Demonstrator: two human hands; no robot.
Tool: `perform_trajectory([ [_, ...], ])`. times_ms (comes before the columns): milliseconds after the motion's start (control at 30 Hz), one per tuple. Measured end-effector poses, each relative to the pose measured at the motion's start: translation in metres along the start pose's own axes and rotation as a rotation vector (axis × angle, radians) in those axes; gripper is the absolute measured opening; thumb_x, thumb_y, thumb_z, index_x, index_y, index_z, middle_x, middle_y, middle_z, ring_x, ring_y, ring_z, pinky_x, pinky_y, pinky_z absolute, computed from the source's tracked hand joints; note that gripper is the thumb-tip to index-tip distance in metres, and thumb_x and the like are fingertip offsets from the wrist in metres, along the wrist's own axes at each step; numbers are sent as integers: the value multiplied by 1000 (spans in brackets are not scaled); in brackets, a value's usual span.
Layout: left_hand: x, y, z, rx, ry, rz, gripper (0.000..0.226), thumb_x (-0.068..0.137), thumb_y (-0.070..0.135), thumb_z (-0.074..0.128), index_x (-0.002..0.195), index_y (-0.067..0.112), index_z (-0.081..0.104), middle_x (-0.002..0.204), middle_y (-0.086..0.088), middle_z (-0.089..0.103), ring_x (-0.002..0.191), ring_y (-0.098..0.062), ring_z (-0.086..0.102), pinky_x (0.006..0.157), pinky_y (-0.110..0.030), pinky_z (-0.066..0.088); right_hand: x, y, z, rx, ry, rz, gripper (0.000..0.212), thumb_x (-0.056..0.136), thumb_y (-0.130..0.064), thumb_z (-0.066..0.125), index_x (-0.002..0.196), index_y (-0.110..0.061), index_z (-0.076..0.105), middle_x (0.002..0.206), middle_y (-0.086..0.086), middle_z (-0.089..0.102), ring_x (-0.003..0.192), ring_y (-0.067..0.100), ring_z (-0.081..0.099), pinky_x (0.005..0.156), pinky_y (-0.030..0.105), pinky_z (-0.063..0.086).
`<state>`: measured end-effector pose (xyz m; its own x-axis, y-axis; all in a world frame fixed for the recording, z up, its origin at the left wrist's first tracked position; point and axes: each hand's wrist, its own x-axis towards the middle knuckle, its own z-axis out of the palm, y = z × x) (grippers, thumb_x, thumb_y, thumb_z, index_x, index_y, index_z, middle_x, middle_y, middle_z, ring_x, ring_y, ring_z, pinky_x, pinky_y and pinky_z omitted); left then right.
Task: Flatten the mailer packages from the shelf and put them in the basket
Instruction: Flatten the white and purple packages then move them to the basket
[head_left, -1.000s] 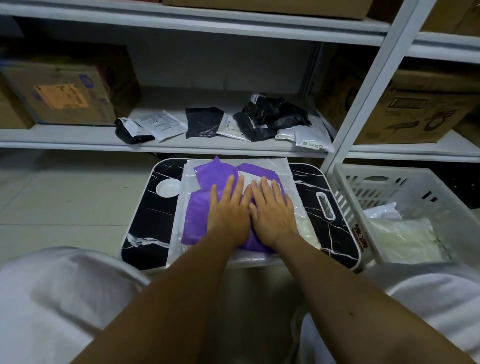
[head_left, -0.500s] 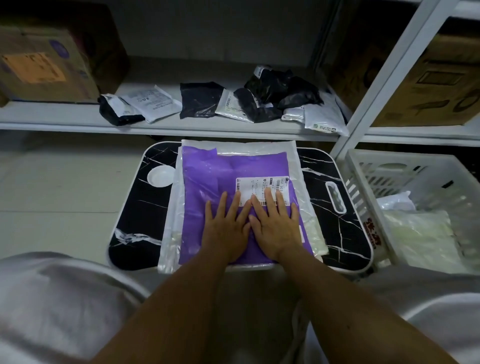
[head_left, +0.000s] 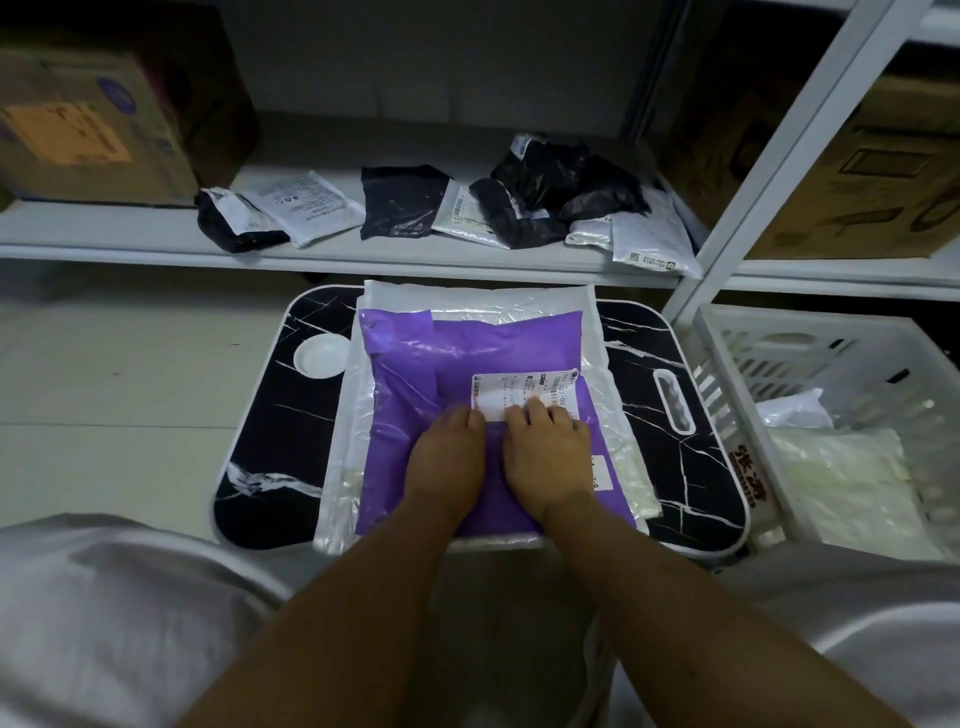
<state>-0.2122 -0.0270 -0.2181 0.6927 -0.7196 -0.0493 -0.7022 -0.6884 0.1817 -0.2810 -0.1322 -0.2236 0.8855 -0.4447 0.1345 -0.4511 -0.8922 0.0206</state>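
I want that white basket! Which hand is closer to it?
Right. The right hand presses the purple mailer on the side toward the white basket; the left hand lies farther away.

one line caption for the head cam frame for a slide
Both hands, left hand and right hand, press a purple mailer on a black marble-pattern tray, white basket alongside.

Purple mailer (head_left: 415, 374) on white mailer (head_left: 519, 299), black white-veined marble tray (head_left: 270, 415), white basket (head_left: 737, 332).
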Motion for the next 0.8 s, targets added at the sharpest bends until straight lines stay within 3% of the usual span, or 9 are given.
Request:
perform_trajectory([
  [67, 9, -3, -12, -79, 100, -68, 25, 99, 10, 35, 121, 10, 46, 122, -11, 52, 108, -28, 53, 85, -36, 45, 16, -3, -6, -63, 103, 10, 12, 78, -24, 68, 84, -14, 64, 78, 6, 65, 68, 28, 63, 67, 37, 46],
  [133, 19, -8, -23, -74, 191, -98, 22, 97, 14, 43, 117, 10, 49, 117, -12, 50, 104, -29, 51, 80, -38, 45, 35, -2, -18, -82, 159, 27, 11, 77, -23, 70, 82, -17, 63, 79, 4, 65, 72, 26, 61, 72, 38, 45],
  [167, 24, -11, -26, 17, 251, -95, 24, 95, 19, 47, 117, 12, 51, 119, -13, 49, 105, -30, 50, 81, -39, 44, 44, -1, -21, -80, 200, 5, 13, 76, -24, 71, 85, -18, 63, 88, 5, 65, 82, 26, 60, 78, 40, 43],
  [233, 32, -17, -30, 193, 257, -55, 40, 94, 32, 46, 131, 18, 45, 139, -16, 40, 128, -35, 39, 102, -47, 35, 55, 0, -22, -69, 206, -75, 27, 80, -31, 69, 103, -18, 65, 118, 8, 61, 113, 27, 54, 97, 49, 37],
  [300, 39, -22, -28, 227, 134, -1, 60, 96, 44, 36, 150, 24, 19, 159, -15, 5, 146, -37, 2, 114, -58, 5, 58, 1, -19, -73, 51, -170, 53, 92, -44, 52, 139, -21, 48, 152, 8, 37, 144, 28, 26, 112, 58, 15],
  [367, 43, -28, -22, 222, 53, -6, 67, 95, 54, 29, 152, 32, 2, 160, -8, -12, 145, -39, -15, 111, -63, -4, 60, 2, -12, -62, -109, -175, 63, 99, -54, 27, 154, -27, 16, 163, 2, 6, 150, 28, -4, 113, 62, -3],
  [433, 45, -33, -15, 210, -25, -17, 68, 94, 58, 25, 152, 37, -5, 160, -5, -14, 144, -41, -16, 111, -66, -3, 60, 5, -4, -56, -187, -141, 64, 97, -60, 16, 154, -34, 5, 163, -1, -5, 148, 32, -14, 112, 65, -6],
  [633, 49, -39, -5, 140, -104, -45, 65, 95, 60, 17, 149, 40, -13, 160, -3, -19, 144, -39, -18, 110, -67, -2, 62, 7, 2, -19, -257, -80, 64, 94, -67, 16, 152, -44, 1, 162, 8, -13, 145, 43, -15, 113, 65, -2],
  [800, 50, -41, -4, 38, -177, -123, 65, 97, 58, 15, 151, 34, -11, 161, -4, -12, 146, -36, -10, 114, -62, 2, 72, 5, 0, 67, -330, 0, 73, 91, -71, 20, 153, -37, 3, 162, 12, 3, 148, 37, 3, 115, 59, 11],
])
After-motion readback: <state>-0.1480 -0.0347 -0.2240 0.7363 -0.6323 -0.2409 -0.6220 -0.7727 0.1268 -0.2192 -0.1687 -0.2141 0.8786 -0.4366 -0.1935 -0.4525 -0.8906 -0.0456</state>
